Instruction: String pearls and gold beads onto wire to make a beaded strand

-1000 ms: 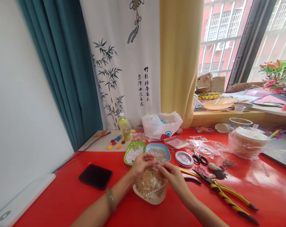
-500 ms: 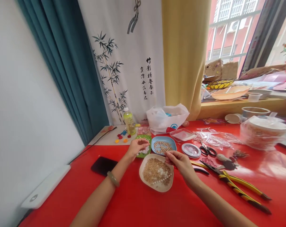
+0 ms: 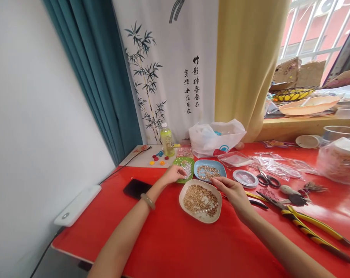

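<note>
White beads (image 3: 188,167) lie by bent fingers of the left hand (image 3: 174,174); the right hand (image 3: 230,188) pinches narrowly; both contents unclear.

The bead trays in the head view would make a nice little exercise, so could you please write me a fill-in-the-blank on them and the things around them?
The tray at the left hand is ____ and holds white beads.
Most beads in the cream tray are ____.
The bangle is on the ____ wrist.
The scissors have ____ handles.

Missing words: green; gold; left; black.
</note>
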`<state>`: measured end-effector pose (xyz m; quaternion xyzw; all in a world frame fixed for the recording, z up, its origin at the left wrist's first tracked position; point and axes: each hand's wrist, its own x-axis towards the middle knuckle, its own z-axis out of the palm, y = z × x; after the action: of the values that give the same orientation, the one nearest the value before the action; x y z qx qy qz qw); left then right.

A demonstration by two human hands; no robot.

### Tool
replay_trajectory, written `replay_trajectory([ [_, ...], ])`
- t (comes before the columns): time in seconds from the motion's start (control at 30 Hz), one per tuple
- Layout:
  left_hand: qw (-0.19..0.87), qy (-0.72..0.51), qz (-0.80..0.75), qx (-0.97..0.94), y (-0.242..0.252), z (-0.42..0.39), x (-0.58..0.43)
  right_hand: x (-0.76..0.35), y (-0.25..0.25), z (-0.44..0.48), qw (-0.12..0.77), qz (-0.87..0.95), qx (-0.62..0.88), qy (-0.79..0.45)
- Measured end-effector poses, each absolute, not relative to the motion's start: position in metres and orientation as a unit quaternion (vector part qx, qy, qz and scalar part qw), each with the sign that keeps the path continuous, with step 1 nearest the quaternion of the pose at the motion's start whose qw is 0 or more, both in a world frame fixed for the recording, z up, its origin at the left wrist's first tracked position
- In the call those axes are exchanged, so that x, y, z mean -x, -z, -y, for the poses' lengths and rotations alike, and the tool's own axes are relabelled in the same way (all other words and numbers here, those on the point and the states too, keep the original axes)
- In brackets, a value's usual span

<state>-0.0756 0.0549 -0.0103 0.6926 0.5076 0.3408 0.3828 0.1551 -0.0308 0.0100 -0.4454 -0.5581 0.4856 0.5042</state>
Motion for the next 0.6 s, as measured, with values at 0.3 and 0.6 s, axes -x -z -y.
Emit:
replay_trajectory([
  [0.3,0.346,-0.323,-0.524,-0.708,0.026,-0.055,0.071,-0.155,-0.013,0.030,0.491,0.585,0.447,-0.466],
  [0.6,0.377,-0.410,-0.495,-0.667,0.011,-0.041,0.057,-0.156,-0.011,0.031,0.482,0.600,0.447,-0.455],
])
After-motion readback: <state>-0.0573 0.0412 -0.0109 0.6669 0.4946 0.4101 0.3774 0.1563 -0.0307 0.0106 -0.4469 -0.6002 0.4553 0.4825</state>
